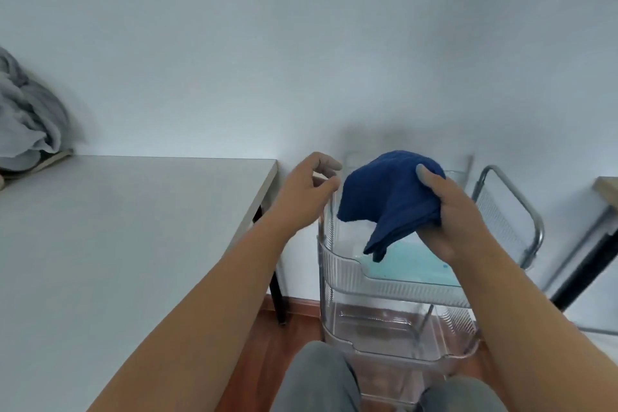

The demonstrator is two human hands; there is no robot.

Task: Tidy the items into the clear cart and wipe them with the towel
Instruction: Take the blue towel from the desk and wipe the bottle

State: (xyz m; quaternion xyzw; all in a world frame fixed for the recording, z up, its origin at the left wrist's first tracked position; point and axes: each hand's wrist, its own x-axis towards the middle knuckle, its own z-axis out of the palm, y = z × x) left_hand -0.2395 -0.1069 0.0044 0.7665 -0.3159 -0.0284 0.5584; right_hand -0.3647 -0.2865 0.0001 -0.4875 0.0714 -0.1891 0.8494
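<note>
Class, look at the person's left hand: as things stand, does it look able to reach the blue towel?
Probably yes. The left hand hangs loosely curled and holds nothing, just beside the blue towel, which the right hand grips above the clear cart. Nothing stands between them.

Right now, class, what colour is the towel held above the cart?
Dark blue: the towel, seen in the head view.

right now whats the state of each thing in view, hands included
dark blue terry towel: bunched, held above the cart
right hand: grips the towel
left hand: holds nothing, fingers loosely curled
clear plastic tiered cart: upright, pale blue flat item in top tray
grey cloth heap: crumpled on the white table
</note>
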